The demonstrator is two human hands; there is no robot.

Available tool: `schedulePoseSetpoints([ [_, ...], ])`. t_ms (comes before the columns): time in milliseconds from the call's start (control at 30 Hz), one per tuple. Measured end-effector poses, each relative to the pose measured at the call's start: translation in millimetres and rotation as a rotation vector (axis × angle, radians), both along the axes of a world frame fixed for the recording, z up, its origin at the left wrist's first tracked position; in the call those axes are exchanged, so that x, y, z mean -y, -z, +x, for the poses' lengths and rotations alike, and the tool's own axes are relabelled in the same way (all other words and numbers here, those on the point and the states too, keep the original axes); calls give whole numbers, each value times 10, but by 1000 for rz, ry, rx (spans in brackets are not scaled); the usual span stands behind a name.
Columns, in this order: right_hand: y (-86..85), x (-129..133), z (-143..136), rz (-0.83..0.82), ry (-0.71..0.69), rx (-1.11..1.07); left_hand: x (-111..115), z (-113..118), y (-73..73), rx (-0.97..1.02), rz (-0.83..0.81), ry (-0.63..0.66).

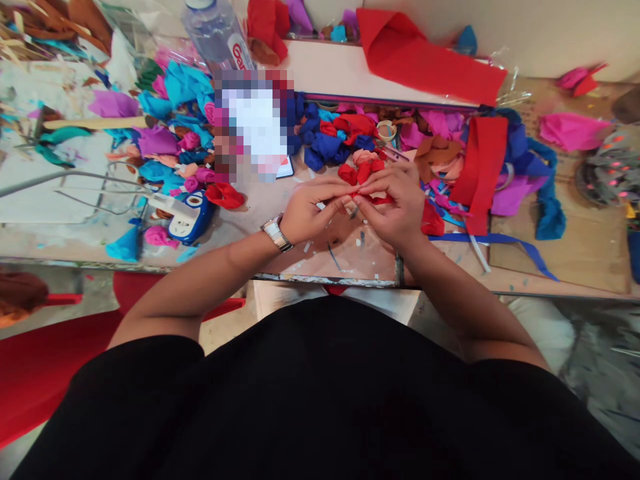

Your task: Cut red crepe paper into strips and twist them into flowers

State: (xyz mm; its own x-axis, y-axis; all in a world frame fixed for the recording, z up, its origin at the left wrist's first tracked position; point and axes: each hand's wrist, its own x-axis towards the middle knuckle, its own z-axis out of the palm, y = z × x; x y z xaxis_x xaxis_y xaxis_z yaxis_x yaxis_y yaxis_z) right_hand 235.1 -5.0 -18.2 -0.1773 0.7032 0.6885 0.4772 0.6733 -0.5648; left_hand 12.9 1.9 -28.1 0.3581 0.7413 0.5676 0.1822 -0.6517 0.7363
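My left hand (310, 208) and my right hand (395, 203) meet over the front middle of the table. Between their fingertips they pinch a small strip of red crepe paper (379, 199), partly hidden by the fingers. A wristwatch (277, 233) is on my left wrist. Just beyond the hands lie red crumpled paper pieces (356, 172), with a heap of dark blue paper pieces (323, 143) behind them. A wide red paper strip (480, 173) lies to the right of my right hand.
A blue and white power strip (187, 219) with a grey cord sits at left, near a hammer (95, 123) and crumpled blue and purple paper. Behind stand a plastic bottle (215, 33) and a pixelated bright screen (257, 123). A blue ribbon (520, 245) crosses cardboard (590, 247) at right.
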Motion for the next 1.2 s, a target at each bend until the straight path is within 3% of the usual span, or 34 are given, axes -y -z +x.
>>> schedulePoseSetpoints([
  [367, 34, 17, 6, -54, -1, -25, 24, 27, -39, 32, -103, 0],
  [833, 50, -9, 23, 1, -10, 28, 25, 40, -70, -10, -68, 32],
  [1033, 48, 0, 16, -19, -36, 8, -3, 37, 9, 81, -220, 27],
  [1200, 14, 20, -16, -30, -45, 1, -5, 36, 24, 120, -212, 6],
])
